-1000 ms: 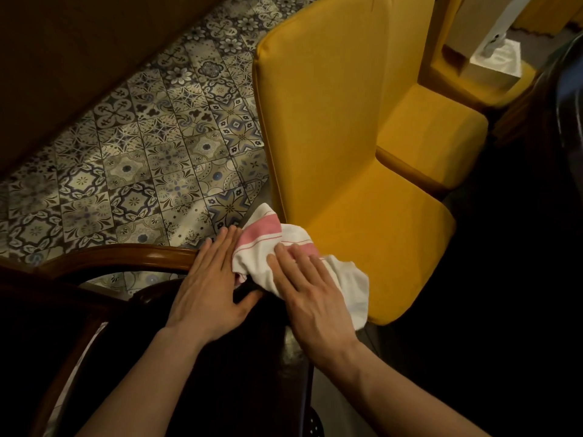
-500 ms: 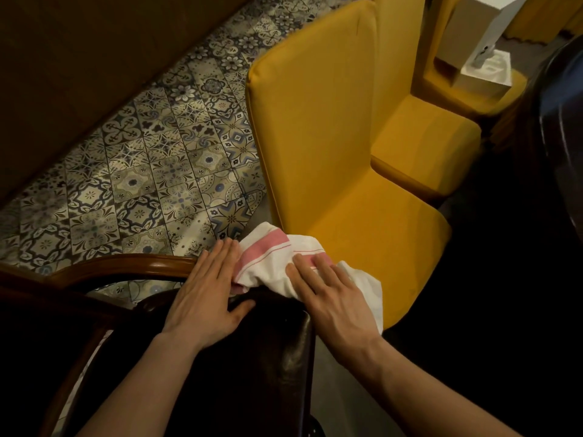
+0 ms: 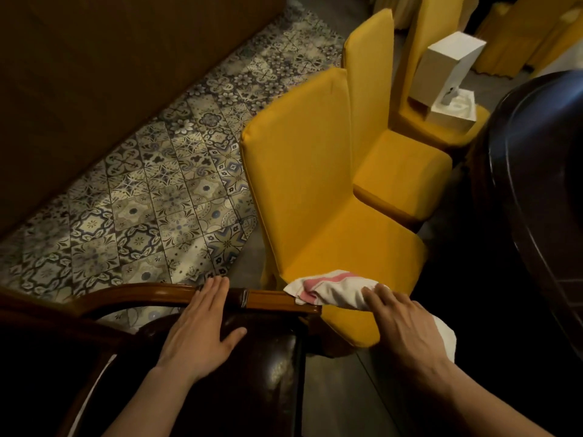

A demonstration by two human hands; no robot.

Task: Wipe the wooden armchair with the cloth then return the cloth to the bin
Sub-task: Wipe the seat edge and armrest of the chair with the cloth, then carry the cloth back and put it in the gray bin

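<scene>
Head view. My right hand (image 3: 407,326) presses the cloth (image 3: 334,290) flat onto the end of the armchair's (image 3: 271,367) wooden rail (image 3: 271,301); fingers spread, palm down, nothing pinched. My left hand (image 3: 202,329) lies open on the rail and the dark padded back beside it, bracing, holding nothing. The cloth is bunched, pink-striped, part trailing off the rail's end toward the yellow chair (image 3: 315,190). I judge it light, limp and easily snagged: best gathered in a fistful at the bunched middle. The rail looks hard and glossy, so slippery. No bin is in view.
</scene>
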